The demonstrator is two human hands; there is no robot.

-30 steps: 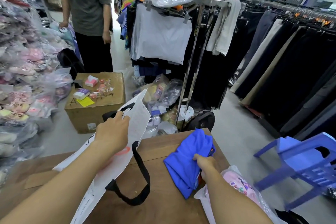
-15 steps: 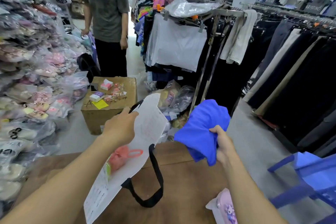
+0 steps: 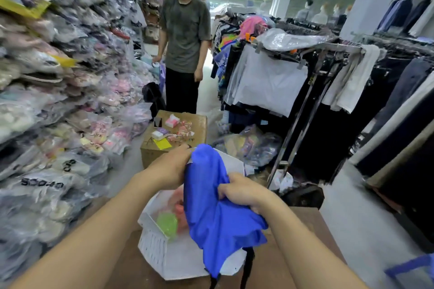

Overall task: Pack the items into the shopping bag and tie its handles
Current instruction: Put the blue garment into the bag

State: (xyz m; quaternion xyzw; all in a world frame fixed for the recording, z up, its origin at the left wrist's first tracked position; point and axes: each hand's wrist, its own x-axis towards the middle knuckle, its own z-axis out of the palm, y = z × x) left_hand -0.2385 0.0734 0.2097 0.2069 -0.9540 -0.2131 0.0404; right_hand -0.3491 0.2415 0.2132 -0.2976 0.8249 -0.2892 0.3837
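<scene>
A white shopping bag [image 3: 159, 248] with black strap handles [image 3: 247, 265] stands open on the brown table [image 3: 303, 225]. Inside it lie a green item [image 3: 167, 222] and a pink item [image 3: 179, 204]. A blue garment [image 3: 216, 216] hangs over the bag's mouth. My left hand [image 3: 170, 166] grips the bag's far rim, touching the top of the blue cloth. My right hand [image 3: 242, 191] is closed on the garment's right side, bunching it.
A cardboard box [image 3: 175, 134] with small packets on top stands beyond the table. A person [image 3: 185, 42] stands behind it. Bagged goods [image 3: 54, 101] pile up on the left, clothes racks [image 3: 317, 82] stand on the right, a blue chair [image 3: 413, 272] at the lower right.
My right hand carried the blue garment from the table's right side up and left over the bag. The bag now stands open, its mouth spread wide.
</scene>
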